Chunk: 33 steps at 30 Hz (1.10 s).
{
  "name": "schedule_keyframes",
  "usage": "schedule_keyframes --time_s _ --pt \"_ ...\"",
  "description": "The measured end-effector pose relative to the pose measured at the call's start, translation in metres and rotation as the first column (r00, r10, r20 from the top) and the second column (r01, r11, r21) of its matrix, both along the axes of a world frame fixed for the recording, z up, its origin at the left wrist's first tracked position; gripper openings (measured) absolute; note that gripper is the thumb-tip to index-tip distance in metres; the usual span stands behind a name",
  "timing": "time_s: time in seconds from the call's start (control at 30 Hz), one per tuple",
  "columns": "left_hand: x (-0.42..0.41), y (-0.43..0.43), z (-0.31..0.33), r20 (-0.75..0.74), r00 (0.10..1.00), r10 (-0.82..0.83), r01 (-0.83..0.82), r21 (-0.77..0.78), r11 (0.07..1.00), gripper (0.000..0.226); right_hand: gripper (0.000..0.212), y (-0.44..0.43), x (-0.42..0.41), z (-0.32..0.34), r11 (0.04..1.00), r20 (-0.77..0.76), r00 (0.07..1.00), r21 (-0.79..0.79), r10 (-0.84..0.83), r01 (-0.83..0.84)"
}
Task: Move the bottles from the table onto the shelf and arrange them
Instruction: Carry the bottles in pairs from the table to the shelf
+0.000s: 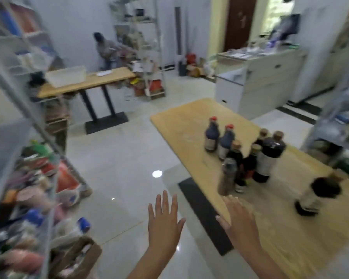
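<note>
left hand: fingers spread, empty, over floor | right hand: fingers spread, empty, at bench edge | bottles: upright, clustered on bench | shelf: at left, well apart

Left shelf goods blurred, labels on bottles unreadable, lone bottle smeared, forearms cut off btm edge
</note>
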<state>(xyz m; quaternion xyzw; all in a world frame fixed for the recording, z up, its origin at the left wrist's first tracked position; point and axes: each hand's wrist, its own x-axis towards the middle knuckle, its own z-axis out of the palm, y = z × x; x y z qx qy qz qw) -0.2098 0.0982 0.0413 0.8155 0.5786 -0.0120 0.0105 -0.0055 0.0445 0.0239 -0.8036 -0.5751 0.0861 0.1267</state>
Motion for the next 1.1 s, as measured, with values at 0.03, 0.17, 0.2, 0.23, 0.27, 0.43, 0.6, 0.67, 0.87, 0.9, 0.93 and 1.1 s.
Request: schedule_keyframes --time_s 0.03,0.17,0.2,0.23,0.27,0.43,0.6,0.67,0.87,0.9,0.93,1.1 --pt "0.024 0.001 0.000 0.017 0.999 -0.036 0.037 -0.014 0.999 0.073 0.065 -0.007 0.020 -0.001 0.999 -0.005 0.999 -0.007 -0.051 0.051" --pt "0.108 0.008 -0.001 0.094 0.987 -0.130 0.138 -0.085 0.987 0.076 0.067 -0.029 0.094 -0.005 0.973 -0.069 0.970 -0.035 -0.232 0.230" --pt "0.126 0.012 -0.001 0.133 0.982 -0.133 0.146 -0.093 0.985 0.078 0.067 -0.031 0.112 -0.006 0.960 -0.095 0.955 -0.036 -0.282 0.279" --pt "0.143 0.016 0.000 0.210 0.970 -0.123 0.146 -0.102 0.984 0.081 0.065 -0.032 0.129 -0.006 0.940 -0.125 0.932 -0.036 -0.340 0.338" --pt "0.160 0.021 0.001 0.322 0.942 -0.093 0.139 -0.123 0.983 0.084 0.063 -0.033 0.147 -0.006 0.914 -0.158 0.900 -0.031 -0.405 0.405" --pt "0.225 0.060 0.007 0.813 0.427 0.395 0.084 -0.470 0.878 0.078 0.053 -0.031 0.224 -0.011 0.700 -0.419 0.647 0.038 -0.637 0.713" --pt "0.258 0.092 -0.013 0.788 0.295 0.540 -0.065 -0.547 0.835 0.088 0.094 -0.016 0.295 -0.026 0.674 -0.537 0.573 0.010 -0.619 0.738" --pt "0.260 0.104 -0.018 0.739 0.371 0.563 -0.154 -0.548 0.822 0.089 0.095 -0.009 0.311 -0.032 0.744 -0.589 0.612 0.028 -0.527 0.667" --pt "0.260 0.117 -0.022 0.654 0.504 0.564 -0.201 -0.546 0.813 0.079 0.097 0.003 0.345 -0.040 0.883 -0.726 0.594 -0.038 -0.347 0.468" --pt "0.260 0.115 -0.023 0.676 0.481 0.558 -0.164 -0.556 0.815 0.079 0.103 0.003 0.348 -0.041 0.901 -0.738 0.589 -0.056 -0.328 0.431" --pt "0.261 0.111 -0.024 0.699 0.448 0.558 -0.117 -0.573 0.811 0.079 0.108 0.002 0.349 -0.042 0.912 -0.748 0.582 -0.075 -0.318 0.402" --pt "0.266 0.084 -0.029 0.753 0.515 0.410 0.022 -0.489 0.872 0.069 0.074 0.002 0.345 -0.047 0.952 -0.705 0.666 -0.044 -0.244 0.302"
